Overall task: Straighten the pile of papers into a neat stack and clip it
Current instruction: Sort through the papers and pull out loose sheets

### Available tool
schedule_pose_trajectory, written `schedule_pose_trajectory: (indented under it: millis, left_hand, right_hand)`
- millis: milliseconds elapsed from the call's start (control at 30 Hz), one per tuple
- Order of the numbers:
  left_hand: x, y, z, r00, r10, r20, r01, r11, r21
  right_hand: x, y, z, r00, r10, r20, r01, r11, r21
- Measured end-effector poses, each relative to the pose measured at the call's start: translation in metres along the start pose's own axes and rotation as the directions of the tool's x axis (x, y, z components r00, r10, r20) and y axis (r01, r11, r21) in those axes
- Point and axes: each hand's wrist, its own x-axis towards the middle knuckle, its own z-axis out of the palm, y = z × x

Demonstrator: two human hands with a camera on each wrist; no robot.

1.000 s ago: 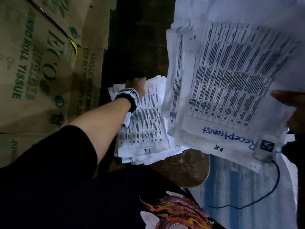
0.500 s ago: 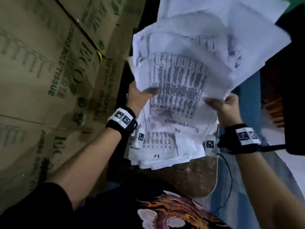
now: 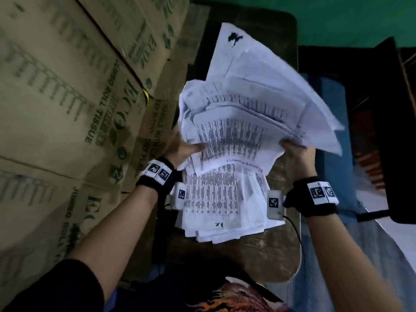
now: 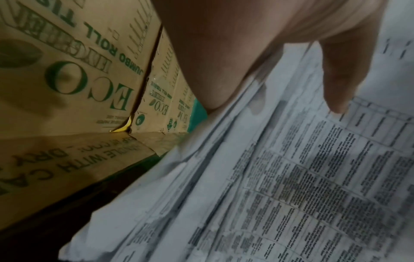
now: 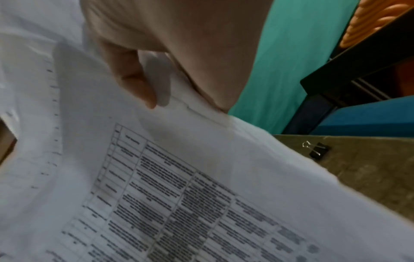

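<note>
Both hands have closed in on the raised bundle since a second ago, when the left hand [image 3: 184,149] was down on the lower pile and only the right hand [image 3: 295,154] held sheets aloft. Now the left hand grips the bundle's left edge, thumb on top of the printed face, and the right hand grips the right edge the same way, thumb over and fingers under. That raised bundle of papers [image 3: 247,122] is fanned and skewed, its corners splayed toward the far side. Beneath it a second pile [image 3: 216,206] lies on the worn wooden table [image 3: 281,251], its edges also stepped. By the look of it the straightening is barely begun: the two lots are not yet merged or squared. A black binder clip [image 5: 317,150] with wire handles sits untouched on the table at the right. Each sheet is thin, limp and creased, printed with dense tables. Stacked cardboard cartons [image 3: 67,109] stand at the left.
</note>
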Motion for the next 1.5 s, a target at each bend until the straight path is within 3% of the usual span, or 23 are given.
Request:
schedule_pose_trajectory:
  millis: [67,167,233,300,400,467,533,633,700,800,900,967,1033,1100,1167,1267,1333,1367,1433,1467,1500]
  left_hand:
    - [0.0,0.011,0.013,0.995,0.068,-0.071,-0.07,0.997,-0.024]
    - [-0.006,0.028,0.028,0.931,0.252,-0.264,-0.266,0.964,-0.02]
    - [-0.003,0.024,0.023,0.91,0.247,-0.332,-0.277,0.96,-0.045]
    - [0.006,0.006,0.012,0.938,0.198,-0.284,-0.229,0.97,-0.081]
    - [-0.003,-0.004,0.001,0.987,0.15,-0.048,-0.153,0.986,-0.062]
    - [0.001,-0.011,-0.007,0.987,0.154,0.034,-0.155,0.988,0.026]
    - [0.006,-0.007,-0.011,0.987,0.15,0.058,-0.155,0.984,0.088]
    - [0.005,0.013,-0.002,0.976,0.171,0.136,-0.176,0.984,0.026]
    - [0.008,0.017,0.007,0.972,0.231,0.051,-0.232,0.973,0.01]
    - [0.007,0.028,0.01,0.943,0.299,-0.146,-0.3,0.954,0.016]
    - [-0.001,0.032,0.02,0.903,0.401,-0.157,-0.406,0.914,-0.003]
    - [-0.011,0.042,0.022,0.876,0.458,-0.15,-0.475,0.874,-0.105]
    - [-0.017,0.046,0.018,0.853,0.502,-0.141,-0.521,0.832,-0.189]
    - [-0.02,0.036,0.007,0.889,0.452,-0.078,-0.455,0.85,-0.264]
    - [-0.017,0.018,-0.002,0.951,0.305,-0.043,-0.308,0.934,-0.183]
    - [-0.007,0.008,-0.015,0.959,0.277,0.063,-0.275,0.961,-0.04]
    - [0.001,0.012,-0.017,0.978,0.177,0.106,-0.178,0.984,0.0]
    - [0.008,0.011,-0.015,0.971,0.176,0.163,-0.18,0.984,0.007]
    - [0.021,0.008,-0.005,0.974,0.057,0.217,-0.066,0.997,0.032]
    - [0.025,0.007,0.001,0.984,-0.019,0.177,0.009,0.998,0.06]
    - [0.03,0.006,0.004,0.991,-0.02,0.131,0.008,0.996,0.09]
  right_hand:
    - [0.006,-0.015,0.009,0.998,0.061,-0.018,-0.056,0.974,0.221]
    - [0.013,-0.035,0.018,0.999,-0.035,-0.039,0.043,0.973,0.226]
    - [0.012,-0.036,0.012,0.998,-0.061,-0.015,0.062,0.973,0.223]
    - [0.007,-0.039,0.003,0.995,-0.096,0.015,0.091,0.97,0.227]
    - [0.004,-0.03,-0.006,0.995,-0.006,0.101,-0.002,0.997,0.079]
    - [0.01,-0.008,-0.013,0.986,0.169,0.009,-0.169,0.982,0.081]
    - [0.013,-0.004,-0.013,0.961,0.264,-0.085,-0.255,0.962,0.098]
    - [0.013,-0.018,0.0,0.994,0.104,0.029,-0.106,0.992,0.074]
    - [0.015,-0.031,0.009,0.997,-0.011,0.077,0.006,0.998,0.055]
    - [0.026,-0.03,0.009,1.0,0.005,0.027,-0.01,0.979,0.205]
    - [0.03,-0.029,0.01,0.999,0.04,-0.01,-0.04,0.997,0.073]
    - [0.029,-0.04,0.009,0.999,-0.024,-0.043,0.024,1.0,0.003]
    - [0.028,-0.044,0.004,0.996,-0.088,0.014,0.086,0.992,0.09]
    - [0.023,-0.042,0.001,0.991,-0.04,0.128,0.015,0.981,0.193]
    - [0.018,-0.03,-0.002,0.985,0.041,0.169,-0.07,0.983,0.17]
    - [0.019,-0.019,-0.009,0.984,0.103,0.144,-0.114,0.991,0.073]
    - [0.023,-0.016,-0.008,0.986,0.11,0.128,-0.126,0.984,0.124]
    - [0.025,-0.013,-0.004,0.986,0.092,0.14,-0.107,0.988,0.108]
    - [0.025,-0.015,0.013,0.988,0.055,0.145,-0.065,0.996,0.068]
    - [0.025,-0.02,0.022,0.991,0.065,0.118,-0.074,0.995,0.073]
    - [0.026,-0.02,0.03,0.995,0.067,0.08,-0.074,0.993,0.09]
